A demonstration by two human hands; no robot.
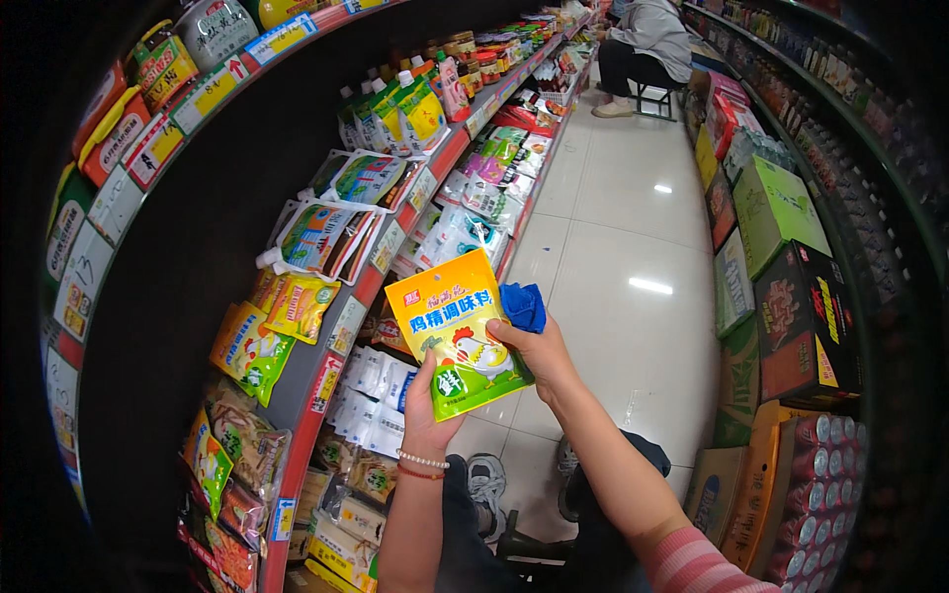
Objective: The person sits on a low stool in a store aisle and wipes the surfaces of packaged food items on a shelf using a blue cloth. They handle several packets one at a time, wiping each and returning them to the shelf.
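A yellow and green packet of chicken seasoning (463,337), with a hen printed on its front, is held up between both hands. My left hand (430,408), with a bead bracelet and a red cord at the wrist, grips its lower left edge. My right hand (530,348) pinches its right edge with the thumb on the front, and also has a crumpled blue cloth (523,307) behind the packet's upper right. Two similar packets lie nearby: one on the shelf (254,348), one lower down (209,459).
Shelves of pouches (326,237) and jars run along the left, with a price rail (326,370). Cartons (801,319) and shrink-wrapped cans (819,497) line the right side. A person (645,44) sits on a low stool (654,102) farther up the tiled aisle (623,244).
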